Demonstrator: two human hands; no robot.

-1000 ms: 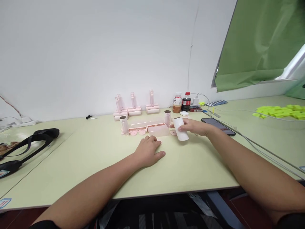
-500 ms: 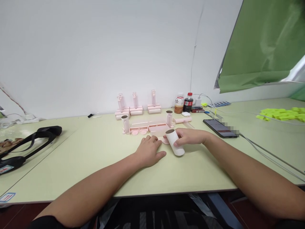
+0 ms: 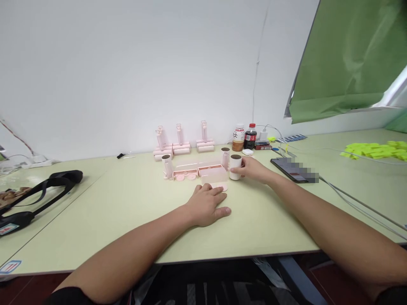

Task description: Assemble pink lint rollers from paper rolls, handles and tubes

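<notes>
My right hand (image 3: pixel 252 168) grips a white cardboard tube (image 3: pixel 235 170) that stands upright, its brown open end facing up. It is beside a clear pinkish cylinder (image 3: pixel 225 158) with a brown top. My left hand (image 3: pixel 206 206) lies flat with fingers spread, its fingertips at a pale pink disc (image 3: pixel 223 185) partly covered by them. Behind the hands are a pink box (image 3: pixel 213 173) and a shallow pink tray (image 3: pixel 174 177) holding round pink discs (image 3: pixel 191 176). Another clear cylinder (image 3: pixel 167 168) stands at the tray's left end.
Several pink roller-like pieces with upright clear tubes (image 3: pixel 204 144) line the wall. Two bottles (image 3: pixel 238 137) stand to their right. A phone (image 3: pixel 294 170) and cables lie at right, near yellow pieces (image 3: pixel 375 150). A black strapped headset (image 3: pixel 41 190) sits at left.
My right hand has carried the white tube farther back and turned it from tilted to upright beside the clear cylinder. My left hand has shifted slightly right, fingers more spread, over the disc.
</notes>
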